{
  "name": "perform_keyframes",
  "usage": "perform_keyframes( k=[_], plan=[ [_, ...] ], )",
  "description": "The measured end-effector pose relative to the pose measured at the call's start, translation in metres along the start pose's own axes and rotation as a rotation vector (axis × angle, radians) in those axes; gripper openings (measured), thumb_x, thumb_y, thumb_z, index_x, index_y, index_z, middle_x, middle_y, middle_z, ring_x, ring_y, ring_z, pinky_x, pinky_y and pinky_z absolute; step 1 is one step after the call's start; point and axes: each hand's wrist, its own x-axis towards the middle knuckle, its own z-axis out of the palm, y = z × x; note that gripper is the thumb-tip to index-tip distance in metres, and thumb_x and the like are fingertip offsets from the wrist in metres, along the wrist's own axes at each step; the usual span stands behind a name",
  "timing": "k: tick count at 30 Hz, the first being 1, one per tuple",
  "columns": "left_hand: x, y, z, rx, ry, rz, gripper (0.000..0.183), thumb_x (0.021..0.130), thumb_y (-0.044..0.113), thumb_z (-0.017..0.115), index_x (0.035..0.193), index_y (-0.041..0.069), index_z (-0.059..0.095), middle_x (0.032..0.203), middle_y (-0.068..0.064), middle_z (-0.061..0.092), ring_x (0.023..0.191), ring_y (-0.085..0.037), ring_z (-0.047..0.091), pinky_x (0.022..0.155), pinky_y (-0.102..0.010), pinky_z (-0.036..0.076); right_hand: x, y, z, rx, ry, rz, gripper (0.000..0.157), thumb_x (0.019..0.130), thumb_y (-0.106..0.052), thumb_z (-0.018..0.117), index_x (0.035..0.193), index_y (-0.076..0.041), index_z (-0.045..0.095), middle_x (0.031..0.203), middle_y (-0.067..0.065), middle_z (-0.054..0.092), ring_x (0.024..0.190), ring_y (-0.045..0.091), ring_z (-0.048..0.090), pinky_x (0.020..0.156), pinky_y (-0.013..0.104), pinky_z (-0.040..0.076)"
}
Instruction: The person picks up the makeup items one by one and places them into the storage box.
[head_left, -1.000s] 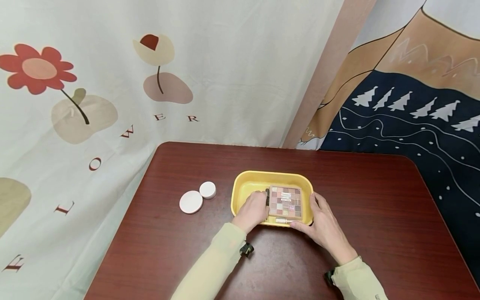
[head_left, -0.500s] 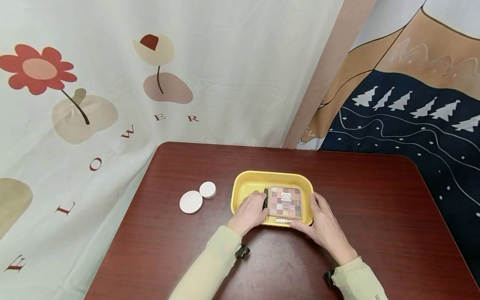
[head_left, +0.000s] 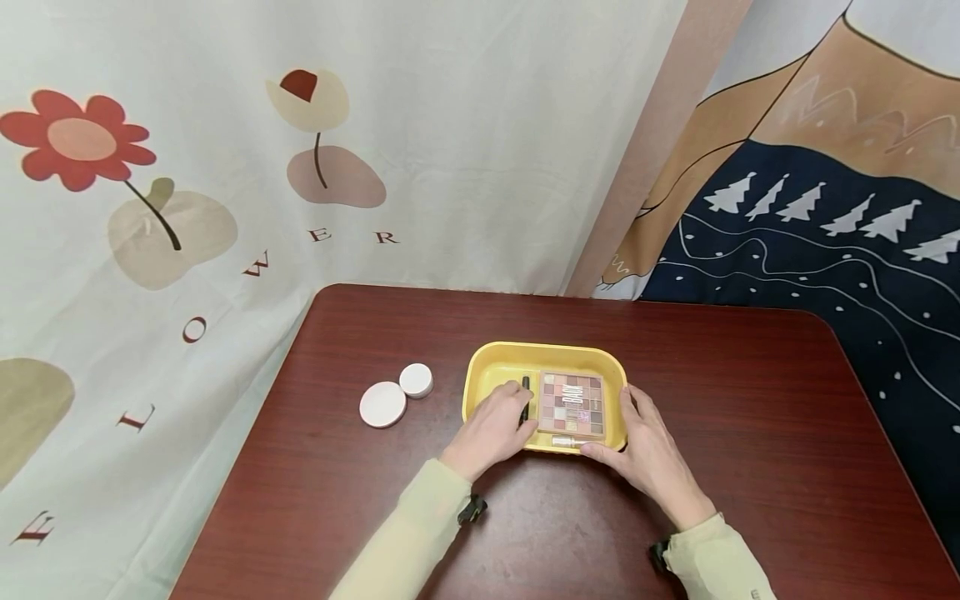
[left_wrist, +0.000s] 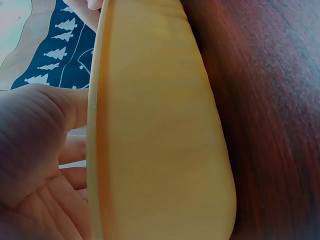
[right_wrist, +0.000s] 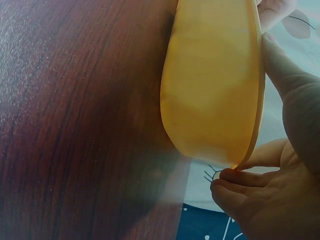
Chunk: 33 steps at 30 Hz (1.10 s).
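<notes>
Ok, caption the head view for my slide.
Inside a yellow tray, left hand on a black stick beside a makeup palette; right hand grips the corner.

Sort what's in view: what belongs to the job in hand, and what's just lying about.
Seemingly part of the job:
yellow tray, gripped by the right hand
black stick, at the left hand
palette and small tube, inside the tray

Apparently lying about, untouched outside the tray:
larger white round container
smaller white round container
</notes>
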Motion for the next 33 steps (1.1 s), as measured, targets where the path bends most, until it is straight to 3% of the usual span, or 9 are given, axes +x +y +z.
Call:
perform_keyframes(
  k=[6,13,22,33],
  plan=[
    [-0.006,-0.004,-0.003,0.003,0.056,0.045,0.033,0.094,0.022,0.073,0.119,0.000,0.070,0.119,-0.010,0.067,0.109,-0.025,0.063,0.096,-0.036,0.054,0.000,0.001,0.000,0.001,-0.006,0.004,0.114,0.080,-0.045,0.088,0.155,0.016,0.027,0.156,0.034,0.032,0.140,0.048,0.039,0.109,0.063,0.043],
    [-0.012,-0.009,-0.005,0.020,0.126,0.101,0.039,0.094,0.025,0.073,0.124,0.000,0.069,0.128,-0.012,0.065,0.121,-0.027,0.060,0.107,-0.037,0.049,0.000,0.000,0.000,-0.002,-0.001,0.003,0.114,0.080,-0.045,0.088,0.155,0.016,0.027,0.156,0.033,0.032,0.140,0.047,0.039,0.109,0.063,0.043],
    [-0.022,-0.017,-0.007,0.044,0.134,0.121,0.047,0.096,0.030,0.072,0.133,0.002,0.066,0.135,-0.012,0.062,0.126,-0.027,0.057,0.110,-0.038,0.046,0.000,0.001,0.001,-0.002,-0.005,0.007,0.114,0.080,-0.045,0.088,0.155,0.015,0.027,0.157,0.033,0.031,0.140,0.047,0.038,0.109,0.063,0.043],
    [-0.036,-0.031,-0.011,0.070,0.221,0.148,0.053,0.092,0.034,0.075,0.135,0.004,0.065,0.137,-0.012,0.061,0.127,-0.030,0.056,0.109,-0.045,0.046,0.001,0.000,0.000,-0.003,-0.023,0.036,0.115,0.081,-0.048,0.087,0.157,0.013,0.025,0.158,0.030,0.030,0.139,0.044,0.039,0.108,0.062,0.045]
  ],
)
